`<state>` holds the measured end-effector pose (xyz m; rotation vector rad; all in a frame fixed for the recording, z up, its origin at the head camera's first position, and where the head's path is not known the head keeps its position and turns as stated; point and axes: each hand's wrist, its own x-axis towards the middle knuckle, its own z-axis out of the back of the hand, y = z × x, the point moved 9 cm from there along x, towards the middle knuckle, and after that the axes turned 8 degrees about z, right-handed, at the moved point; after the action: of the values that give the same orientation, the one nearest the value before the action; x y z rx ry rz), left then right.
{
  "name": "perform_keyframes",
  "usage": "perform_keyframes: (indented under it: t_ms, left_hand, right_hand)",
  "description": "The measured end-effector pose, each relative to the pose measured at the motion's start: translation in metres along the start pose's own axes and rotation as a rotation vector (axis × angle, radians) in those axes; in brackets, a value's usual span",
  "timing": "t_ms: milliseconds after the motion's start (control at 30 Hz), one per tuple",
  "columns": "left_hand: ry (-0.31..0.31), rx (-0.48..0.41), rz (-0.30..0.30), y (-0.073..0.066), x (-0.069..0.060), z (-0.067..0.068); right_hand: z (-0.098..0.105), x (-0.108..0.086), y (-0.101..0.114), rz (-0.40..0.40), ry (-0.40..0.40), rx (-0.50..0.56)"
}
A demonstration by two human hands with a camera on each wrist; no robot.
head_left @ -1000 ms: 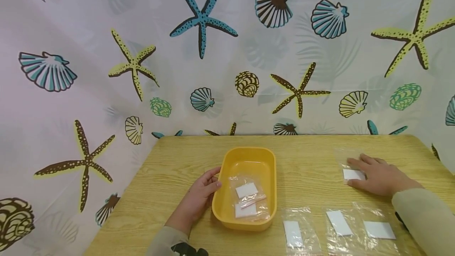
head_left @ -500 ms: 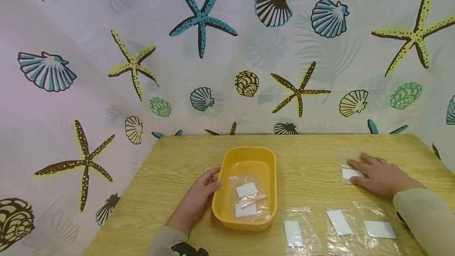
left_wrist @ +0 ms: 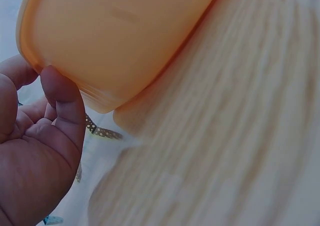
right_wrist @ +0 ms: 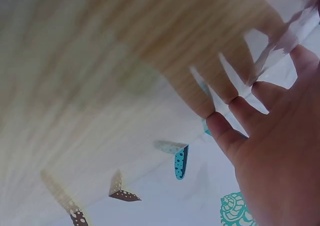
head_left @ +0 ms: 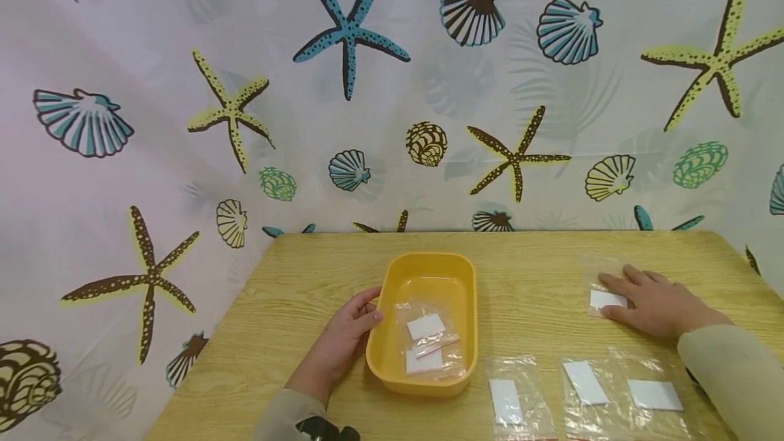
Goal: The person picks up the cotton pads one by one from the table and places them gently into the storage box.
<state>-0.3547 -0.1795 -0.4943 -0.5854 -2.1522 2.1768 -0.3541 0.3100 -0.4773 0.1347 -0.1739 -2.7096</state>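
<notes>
My left hand [head_left: 343,339] grips the left side of a yellow plastic tray [head_left: 431,286], its thumb at the rim, as the left wrist view also shows with the thumb [left_wrist: 62,93] against the tray wall [left_wrist: 115,41]. Inside the tray lie two clear zip bags [head_left: 427,327], each with a white rectangular piece. Over on the right, my right hand [head_left: 661,305] rests with spread fingers on another clear zip bag [head_left: 603,299] holding a white piece. In the right wrist view the right hand's fingertips [right_wrist: 220,123] touch the table, and part of the bag [right_wrist: 285,38] shows by them.
Three more clear bags with white pieces lie at the front right: one bag [head_left: 505,401] beside the tray, a second bag [head_left: 584,384] and a third bag [head_left: 654,395] overlapping. A patterned curtain [head_left: 392,175] hangs behind the wood-grain table [head_left: 527,271].
My right thumb has shifted slightly up onto the white piece, and the bag beneath has moved a little. The left hand and tray have stayed put.
</notes>
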Motion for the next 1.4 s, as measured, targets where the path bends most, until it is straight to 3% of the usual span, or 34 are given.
perform_keyframes:
  t_ms: [467,1400]
  left_hand:
    - [-0.025,0.015,-0.001,-0.0008,-0.0016,0.0008]
    - [0.001,0.021,-0.002,-0.0003,0.0004,-0.001]
  right_hand:
    - [-0.006,0.0012,-0.0013,0.014,0.018,-0.048]
    - [-0.0046,0.0003,-0.0033,-0.007,-0.013,-0.027]
